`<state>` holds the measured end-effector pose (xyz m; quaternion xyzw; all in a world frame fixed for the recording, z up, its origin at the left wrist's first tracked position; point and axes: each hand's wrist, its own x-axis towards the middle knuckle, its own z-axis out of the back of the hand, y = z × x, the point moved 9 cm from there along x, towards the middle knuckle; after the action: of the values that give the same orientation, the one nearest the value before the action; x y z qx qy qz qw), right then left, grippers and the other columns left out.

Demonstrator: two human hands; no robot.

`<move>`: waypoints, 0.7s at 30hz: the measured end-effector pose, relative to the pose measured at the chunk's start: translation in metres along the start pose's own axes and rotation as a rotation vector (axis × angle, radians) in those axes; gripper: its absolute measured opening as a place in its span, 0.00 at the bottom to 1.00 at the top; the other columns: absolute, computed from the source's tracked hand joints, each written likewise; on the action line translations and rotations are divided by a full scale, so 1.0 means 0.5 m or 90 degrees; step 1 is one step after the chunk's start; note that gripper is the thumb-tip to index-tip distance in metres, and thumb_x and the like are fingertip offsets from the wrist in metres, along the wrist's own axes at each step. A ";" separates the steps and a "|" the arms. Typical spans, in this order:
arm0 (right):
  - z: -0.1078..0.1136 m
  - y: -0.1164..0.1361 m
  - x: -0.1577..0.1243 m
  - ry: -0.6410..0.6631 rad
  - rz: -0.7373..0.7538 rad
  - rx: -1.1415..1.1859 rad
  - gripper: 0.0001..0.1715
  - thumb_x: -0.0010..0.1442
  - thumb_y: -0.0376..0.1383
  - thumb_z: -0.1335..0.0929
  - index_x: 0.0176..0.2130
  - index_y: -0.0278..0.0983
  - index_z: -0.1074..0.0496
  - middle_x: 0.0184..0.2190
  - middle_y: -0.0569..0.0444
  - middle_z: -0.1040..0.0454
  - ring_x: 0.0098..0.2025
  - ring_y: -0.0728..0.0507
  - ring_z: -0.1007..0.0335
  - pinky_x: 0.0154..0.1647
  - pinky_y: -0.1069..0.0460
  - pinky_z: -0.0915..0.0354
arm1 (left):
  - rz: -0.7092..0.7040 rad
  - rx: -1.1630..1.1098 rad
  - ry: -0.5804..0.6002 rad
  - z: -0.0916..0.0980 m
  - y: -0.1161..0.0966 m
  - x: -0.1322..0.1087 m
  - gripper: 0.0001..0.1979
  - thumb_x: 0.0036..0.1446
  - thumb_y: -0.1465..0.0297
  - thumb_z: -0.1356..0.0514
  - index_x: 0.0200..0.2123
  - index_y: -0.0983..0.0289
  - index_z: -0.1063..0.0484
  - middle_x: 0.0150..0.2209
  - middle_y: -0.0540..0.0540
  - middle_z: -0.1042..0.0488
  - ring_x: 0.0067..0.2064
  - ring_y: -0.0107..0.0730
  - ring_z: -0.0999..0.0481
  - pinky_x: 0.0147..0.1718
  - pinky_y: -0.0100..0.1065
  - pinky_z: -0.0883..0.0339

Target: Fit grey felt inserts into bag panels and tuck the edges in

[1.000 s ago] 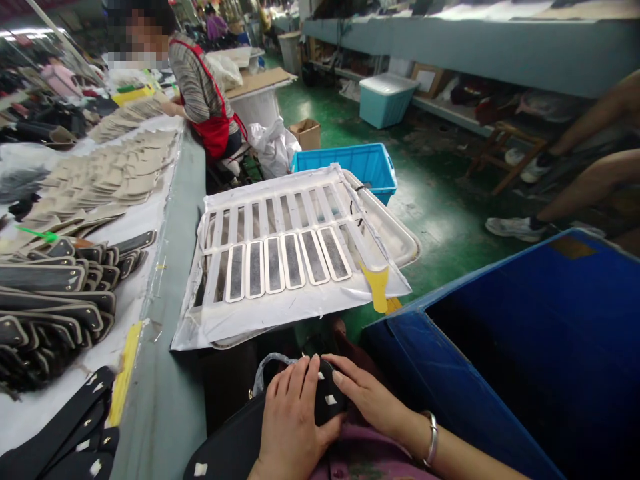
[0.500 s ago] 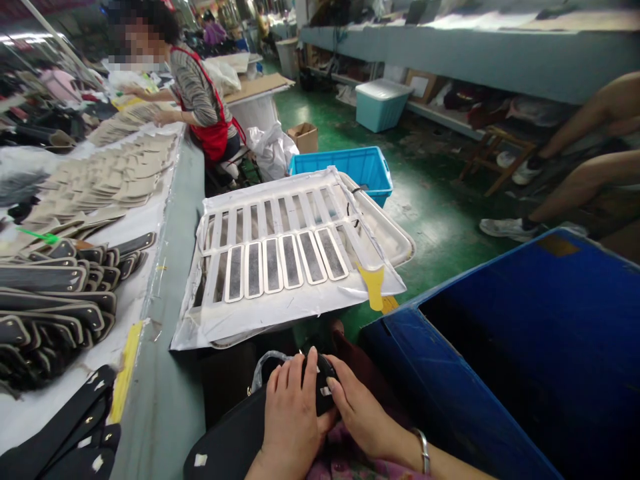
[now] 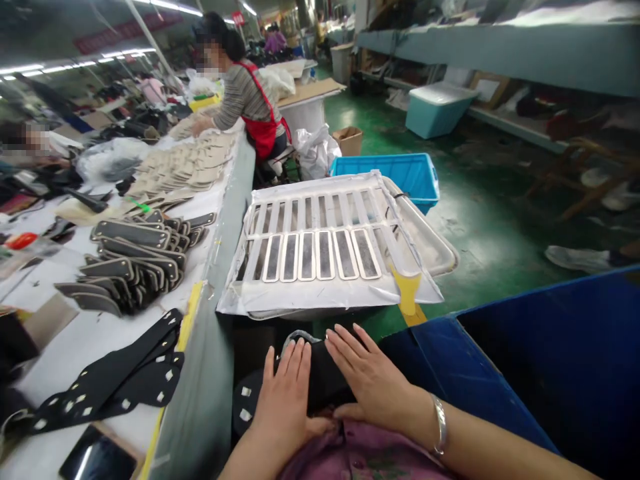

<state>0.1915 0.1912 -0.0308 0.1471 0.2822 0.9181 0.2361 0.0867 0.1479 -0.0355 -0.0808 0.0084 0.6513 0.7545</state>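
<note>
Clock read on head view, centred on the hands. Both hands low in frame, flat, backs up. Left hand [image 3: 287,393]: fingers straight, slightly spread, aimed near 12; thumb out toward 3. Right hand [image 3: 375,380]: fingers straight, aimed 10 to 11, thumb toward 9; metal bangle [image 3: 440,427] on that wrist. Thumb tips just beside each other, fingertips apart. Grip is wide on both: palms laid on the black piece [image 3: 324,377] rather than closed round it; contact pressure can't be told. Black piece sits in the person's lap, visible in the gap between the hands: 3 o'clock of left hand, 9 of right, partly hidden under the fingers. Grey wrapped loop [image 3: 300,334] pokes out just past left fingertips, about 12. Black end with pale tabs [image 3: 246,391] shows at 9 from left hand; can't tell if same part. Purple shirt [image 3: 370,450] at 6. White-covered rack [image 3: 325,297] at 12, bearing six dark strips with pale borders [image 3: 325,257]; yellow piece [image 3: 408,290] between 1 and 2. Blue box [image 3: 560,353] at 3. Bench at left: tabbed black pieces [image 3: 117,373] at 9, stacked straps [image 3: 137,260] at 10. Co-worker in red apron [image 3: 263,127] at 11.
</note>
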 end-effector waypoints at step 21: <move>-0.125 0.138 0.117 -0.022 0.167 -0.375 0.64 0.42 0.67 0.36 0.57 0.17 0.41 0.61 0.29 0.53 0.63 0.28 0.61 0.61 0.38 0.52 | 0.510 -0.626 -0.093 -0.055 0.292 -0.239 0.20 0.55 0.54 0.47 0.22 0.63 0.38 0.20 0.46 0.39 0.25 0.27 0.39 0.25 0.28 0.48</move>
<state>0.0924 0.1430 -0.0322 0.1230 -0.0213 0.9803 0.1529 -0.0724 0.0473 -0.0647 -0.3634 -0.3135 0.8146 0.3258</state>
